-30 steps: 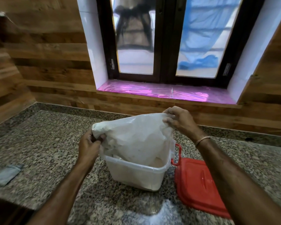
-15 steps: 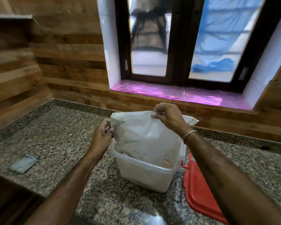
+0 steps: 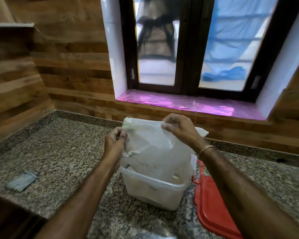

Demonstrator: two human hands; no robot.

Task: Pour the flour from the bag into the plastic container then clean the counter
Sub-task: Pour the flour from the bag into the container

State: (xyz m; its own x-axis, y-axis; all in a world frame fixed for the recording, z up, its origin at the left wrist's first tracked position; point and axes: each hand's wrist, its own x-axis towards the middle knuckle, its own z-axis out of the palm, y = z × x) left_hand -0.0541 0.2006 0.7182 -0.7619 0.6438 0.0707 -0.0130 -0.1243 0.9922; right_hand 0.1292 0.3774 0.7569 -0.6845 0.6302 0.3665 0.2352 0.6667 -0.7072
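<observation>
**Both hands hold the flour bag over the tub**

At the lower left of the frame a small grey folded cloth [image 3: 22, 181] lies flat on the speckled grey-brown granite counter [image 3: 62, 152], well apart from everything else.

Toward the centre, the left hand [image 3: 114, 144] has its fingers curled and pinches the upper left edge of the white, dusty plastic flour bag [image 3: 154, 149] between thumb and fingers. The bag hangs in the middle of the frame, held up by its top edge. Its lower end dips into the open mouth of the translucent, square-sided plastic container [image 3: 154, 192], which stands on the counter just below it. Pale flour shows inside the bag and through the container's wall.

The right hand [image 3: 179, 130] pinches the upper right part of the bag's top edge, thumb against fingertips, with a corner of the bag sticking out behind it. A thin bracelet [image 3: 205, 150] circles that wrist.

At the lower right a red plastic lid [image 3: 212, 204] lies flat on the counter just beside the container, partly hidden under the right forearm.

Above, a pink film-covered window sill [image 3: 188, 104] runs below the dark-framed window.
</observation>
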